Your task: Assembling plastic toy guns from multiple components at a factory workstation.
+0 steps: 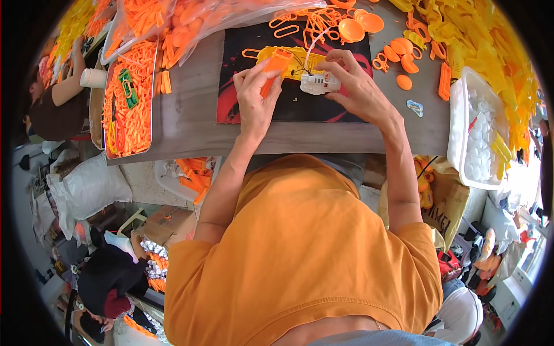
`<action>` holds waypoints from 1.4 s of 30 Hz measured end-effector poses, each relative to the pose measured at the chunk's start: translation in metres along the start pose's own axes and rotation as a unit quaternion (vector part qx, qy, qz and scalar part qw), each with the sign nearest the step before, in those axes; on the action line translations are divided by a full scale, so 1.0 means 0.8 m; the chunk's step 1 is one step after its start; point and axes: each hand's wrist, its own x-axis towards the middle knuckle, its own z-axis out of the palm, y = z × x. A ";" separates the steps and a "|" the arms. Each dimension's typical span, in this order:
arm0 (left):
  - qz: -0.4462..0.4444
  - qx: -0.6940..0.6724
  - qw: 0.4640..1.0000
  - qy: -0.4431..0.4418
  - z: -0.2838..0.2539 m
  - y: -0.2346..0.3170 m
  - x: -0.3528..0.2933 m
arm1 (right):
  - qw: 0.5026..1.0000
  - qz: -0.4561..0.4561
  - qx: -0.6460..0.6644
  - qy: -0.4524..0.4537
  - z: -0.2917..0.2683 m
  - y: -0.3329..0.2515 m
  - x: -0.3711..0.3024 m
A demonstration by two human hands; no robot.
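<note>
Yellow plastic shell [292, 70] lies on a dark, red-streaked mat [231, 106] on our grey bench [190, 106], seen from the head camera between our two hands. Our left hand [254, 95] pinches an orange block-shaped piece [280, 60] between thumb and fingers over the shell's left part. Our right hand [360, 86] holds a white mechanism [316, 85] by its right side, thumb and fingers bent around it, at the shell's right end; whether mechanism and shell touch, we cannot tell. Thin dark wires show between them. Beyond lie loose orange loops and two orange round cups [351, 30]. To our left stands a tray [153, 124] of small orange parts; to our right, a white basket [457, 118] of translucent pieces.
</note>
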 end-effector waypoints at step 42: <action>0.183 0.025 0.980 -0.070 0.003 -0.014 0.071 | 0.923 0.212 0.200 0.250 0.040 -0.003 0.012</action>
